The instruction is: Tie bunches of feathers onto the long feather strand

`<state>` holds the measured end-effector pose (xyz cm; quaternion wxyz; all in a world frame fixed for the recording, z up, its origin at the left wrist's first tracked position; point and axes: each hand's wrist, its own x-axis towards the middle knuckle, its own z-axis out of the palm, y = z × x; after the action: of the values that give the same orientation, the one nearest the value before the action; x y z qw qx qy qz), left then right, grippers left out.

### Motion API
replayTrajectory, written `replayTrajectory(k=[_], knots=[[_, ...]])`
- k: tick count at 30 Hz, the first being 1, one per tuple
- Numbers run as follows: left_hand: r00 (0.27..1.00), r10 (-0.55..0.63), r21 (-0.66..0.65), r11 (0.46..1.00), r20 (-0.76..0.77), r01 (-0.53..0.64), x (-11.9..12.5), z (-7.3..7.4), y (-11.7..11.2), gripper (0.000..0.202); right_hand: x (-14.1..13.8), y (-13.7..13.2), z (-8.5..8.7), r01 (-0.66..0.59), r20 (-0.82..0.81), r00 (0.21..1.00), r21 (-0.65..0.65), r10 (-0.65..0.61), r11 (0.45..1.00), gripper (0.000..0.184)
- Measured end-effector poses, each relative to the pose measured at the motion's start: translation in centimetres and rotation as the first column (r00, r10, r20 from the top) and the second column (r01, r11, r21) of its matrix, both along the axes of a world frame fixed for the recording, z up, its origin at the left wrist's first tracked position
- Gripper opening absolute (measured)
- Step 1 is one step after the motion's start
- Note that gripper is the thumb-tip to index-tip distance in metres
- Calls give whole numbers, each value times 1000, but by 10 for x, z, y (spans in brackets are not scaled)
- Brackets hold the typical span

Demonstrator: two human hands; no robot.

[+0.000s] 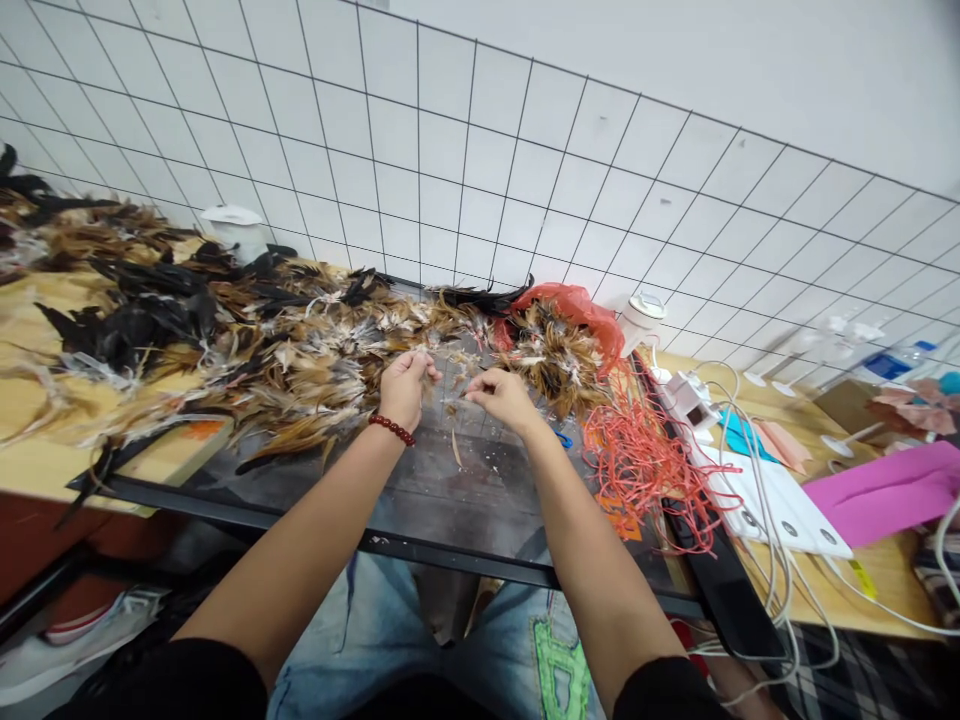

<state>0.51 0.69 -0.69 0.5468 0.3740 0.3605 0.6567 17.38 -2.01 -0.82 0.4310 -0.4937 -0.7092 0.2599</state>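
My left hand (405, 385), with a red bead bracelet on the wrist, is closed on a small bunch of feathers at the edge of a big heap of brown and black feathers (225, 330). My right hand (501, 397) is pinched on a thin pale feather just to the right of it. Both hands hover over a dark cutting mat (450, 500). One loose feather (456, 448) lies on the mat below them. A red plastic bag (577, 310) holding more brown feathers sits behind my right hand.
A tangle of red rubber bands (645, 460) lies to the right of the mat. Beyond it are a white power strip (780, 505) with white cables, a pink sheet (877, 490) and white cups (641, 320). A tiled wall runs behind the wooden table (37, 400).
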Motion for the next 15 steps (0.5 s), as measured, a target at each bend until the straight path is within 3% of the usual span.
replayTrajectory(k=[3, 5, 11, 13, 15], knots=[[998, 43, -11, 999, 35, -42, -1, 0, 1, 22, -7, -2, -1, -238, 185, 954, -5, 235, 971, 18], [998, 47, -9, 999, 38, -47, -1, -1, 2, 22, -11, -4, -1, -277, 271, 925, 1, 266, 961, 15], [999, 53, -7, 999, 11, -53, -1, -2, 1, 22, -12, -6, -5, -138, 417, 902, 37, 111, 990, 5], [999, 51, -10, 999, 0, -51, 0, -2, 1, 22, -10, -5, -6, -42, 354, 935, 70, 14, 997, 7], [999, 42, -23, 999, -12, -42, 0, -2, 0, 21, -7, -2, -5, 133, 215, 964, 116, -156, 984, 12]])
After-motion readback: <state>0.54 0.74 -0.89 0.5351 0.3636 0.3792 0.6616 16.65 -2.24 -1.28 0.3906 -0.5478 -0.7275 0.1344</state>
